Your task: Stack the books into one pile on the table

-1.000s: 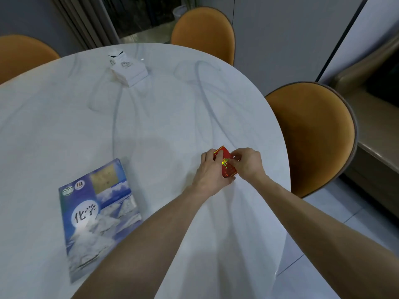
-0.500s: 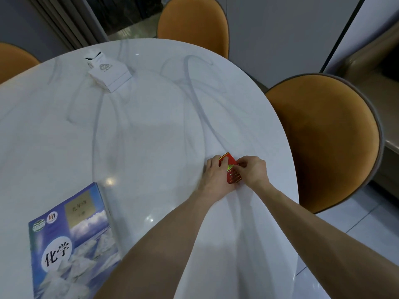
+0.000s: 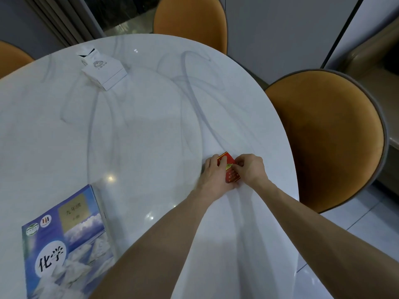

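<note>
A small red book (image 3: 230,172) lies on the white marble table (image 3: 151,126) near its right edge. My left hand (image 3: 214,175) grips its left side and my right hand (image 3: 250,168) pinches its right side, fingers on the cover. Most of the little book is hidden under my fingers. A large blue textbook (image 3: 64,240) with snowy mountains on the cover lies flat at the table's near left, an arm's length from both hands. My left forearm covers its lower right corner.
A white tissue box (image 3: 103,70) stands at the table's far side. Orange chairs surround the table: one at the back (image 3: 190,22), one on the right (image 3: 326,137), one at the far left (image 3: 10,57). Pale floor tiles show at the lower right.
Both hands stay on the small red book with fingers shifting slightly. The camera has tilted and shifted, so the blue textbook sits lower left in view than a second ago.
</note>
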The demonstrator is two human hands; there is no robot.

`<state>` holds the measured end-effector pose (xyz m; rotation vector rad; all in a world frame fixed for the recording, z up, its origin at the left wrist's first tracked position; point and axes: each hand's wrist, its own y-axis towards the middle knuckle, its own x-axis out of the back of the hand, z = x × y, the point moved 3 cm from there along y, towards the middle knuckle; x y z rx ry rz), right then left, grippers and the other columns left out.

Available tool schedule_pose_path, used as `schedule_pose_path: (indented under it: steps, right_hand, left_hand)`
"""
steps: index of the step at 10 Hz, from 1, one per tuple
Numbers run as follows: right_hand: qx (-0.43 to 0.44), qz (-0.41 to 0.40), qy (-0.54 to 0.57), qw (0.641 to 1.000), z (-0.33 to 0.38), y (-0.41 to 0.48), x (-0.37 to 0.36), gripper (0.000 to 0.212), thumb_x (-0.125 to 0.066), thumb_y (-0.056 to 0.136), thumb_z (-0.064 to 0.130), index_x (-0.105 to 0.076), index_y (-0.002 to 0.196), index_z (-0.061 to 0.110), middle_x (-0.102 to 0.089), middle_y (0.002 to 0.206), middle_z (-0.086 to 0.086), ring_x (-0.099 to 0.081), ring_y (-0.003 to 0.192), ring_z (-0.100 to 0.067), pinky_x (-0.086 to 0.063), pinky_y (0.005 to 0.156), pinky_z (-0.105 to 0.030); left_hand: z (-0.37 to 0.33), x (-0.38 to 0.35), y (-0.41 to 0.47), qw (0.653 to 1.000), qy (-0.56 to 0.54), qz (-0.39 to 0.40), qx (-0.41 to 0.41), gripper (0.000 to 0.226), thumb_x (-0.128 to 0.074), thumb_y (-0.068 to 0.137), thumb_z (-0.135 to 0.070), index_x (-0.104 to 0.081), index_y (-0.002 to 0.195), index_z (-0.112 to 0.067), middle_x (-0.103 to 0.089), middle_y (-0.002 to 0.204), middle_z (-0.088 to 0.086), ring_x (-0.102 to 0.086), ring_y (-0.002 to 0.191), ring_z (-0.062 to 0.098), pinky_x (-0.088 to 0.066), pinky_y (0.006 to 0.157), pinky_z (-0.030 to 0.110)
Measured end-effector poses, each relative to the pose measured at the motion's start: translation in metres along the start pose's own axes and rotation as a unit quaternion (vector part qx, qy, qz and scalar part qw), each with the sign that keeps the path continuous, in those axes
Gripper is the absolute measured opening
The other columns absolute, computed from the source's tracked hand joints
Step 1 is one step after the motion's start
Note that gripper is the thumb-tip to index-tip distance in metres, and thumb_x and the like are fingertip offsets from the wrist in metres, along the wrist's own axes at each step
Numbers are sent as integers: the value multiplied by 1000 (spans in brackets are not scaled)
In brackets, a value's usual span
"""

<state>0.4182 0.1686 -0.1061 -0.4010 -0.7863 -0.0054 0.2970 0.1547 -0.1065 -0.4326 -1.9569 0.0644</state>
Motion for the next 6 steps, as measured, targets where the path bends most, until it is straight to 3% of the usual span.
schedule_pose_path:
  steps: [1, 2, 3, 4, 6]
  right_hand:
    - [0, 11, -31, 999, 5, -2, 3, 23, -57, 88, 13, -67, 106, 3, -70, 106, -15, -65, 96, -29, -44, 70, -26]
    - [9, 9, -57, 998, 11, -5, 7, 25, -54, 89, 14, -65, 108, 1, -68, 107, -15, -65, 97, -31, -46, 71, -30]
    - [44, -2, -112, 993, 23, -13, 11, 26, -51, 91, 17, -64, 106, 1, -65, 107, -15, -63, 91, -31, -49, 72, -34]
    - [64, 7, -156, 986, 34, -18, 13, 26, -48, 92, 20, -64, 103, 3, -63, 107, -14, -58, 84, -28, -44, 67, -32]
    - [165, 9, -242, 956, 84, -47, 9, 31, -44, 94, 25, -64, 106, 5, -61, 109, -12, -59, 99, -30, -46, 77, -35]
  left_hand:
    - [0, 5, -3, 1000, -10, 22, 16, 92, -71, 73, -52, -28, 146, -17, -22, 154, 10, -14, 144, 25, -26, 118, 38]
    - [-1, 12, -7, 1000, -17, 7, 24, 81, -67, 79, -48, -31, 145, -17, -23, 154, 9, -15, 144, 24, -28, 116, 37]
    - [-3, 28, -14, 999, -2, -38, 24, 49, -54, 92, -34, -46, 135, -13, -41, 142, 9, -34, 135, 26, -41, 107, 38]
    - [-2, 44, -24, 999, 11, -41, 32, 34, -47, 95, -27, -56, 123, -10, -52, 128, 9, -45, 123, 26, -48, 96, 41]
    - [18, 88, -57, 996, 39, -65, 55, 31, -41, 97, -26, -61, 115, -10, -60, 116, 9, -54, 111, 26, -49, 89, 38]
